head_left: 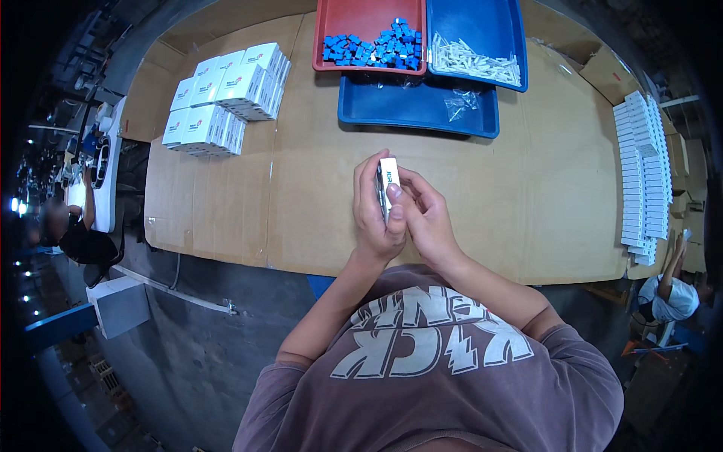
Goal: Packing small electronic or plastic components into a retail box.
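Observation:
Both of my hands close round a small white carton (389, 172) above the near middle of the cardboard-covered table. My left hand (369, 215) wraps the carton's left side, where a dark strip shows along its edge. On the other side, my right hand (431, 222) grips it, with the thumb pressed on the printed white face. The carton stands roughly upright between the palms. Fingers hide its lower part, so I cannot tell whether that end is open.
Beyond my hands stand a red tray (369, 15) of blue blocks, a blue tray (514, 30) of slim white pieces and a lower blue tray (399, 105) with clear plastic bits. White boxes (199, 124) stack at left, narrower cartons (636, 181) at right. People sit at both sides.

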{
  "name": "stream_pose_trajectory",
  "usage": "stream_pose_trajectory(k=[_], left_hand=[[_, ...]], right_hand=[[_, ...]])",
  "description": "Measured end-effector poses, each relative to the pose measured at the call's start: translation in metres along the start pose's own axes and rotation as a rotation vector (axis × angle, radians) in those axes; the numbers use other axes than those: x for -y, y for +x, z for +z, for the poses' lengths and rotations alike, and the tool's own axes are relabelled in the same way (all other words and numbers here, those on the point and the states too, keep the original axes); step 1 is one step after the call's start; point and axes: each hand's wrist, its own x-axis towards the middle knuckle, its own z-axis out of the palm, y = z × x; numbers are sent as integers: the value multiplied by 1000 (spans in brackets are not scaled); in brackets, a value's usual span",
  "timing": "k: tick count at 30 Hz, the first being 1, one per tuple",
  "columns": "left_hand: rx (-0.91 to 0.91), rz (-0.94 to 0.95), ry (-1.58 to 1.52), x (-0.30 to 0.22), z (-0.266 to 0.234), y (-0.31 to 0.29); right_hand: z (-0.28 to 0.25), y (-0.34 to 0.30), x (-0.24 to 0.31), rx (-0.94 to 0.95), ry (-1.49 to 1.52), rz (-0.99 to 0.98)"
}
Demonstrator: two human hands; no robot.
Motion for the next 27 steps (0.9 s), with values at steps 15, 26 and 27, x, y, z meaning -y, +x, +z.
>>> stream_pose_trajectory(k=[15, 26, 27], left_hand=[[-26, -51, -202, 6, 1, -10], [70, -597, -496, 4, 3, -4], [68, -599, -495, 4, 3, -6]], right_hand=[[-5, -8, -1, 62, -198, -39], [-51, 8, 29, 257, -878, -234], [-54, 10, 27, 259, -877, -232]])
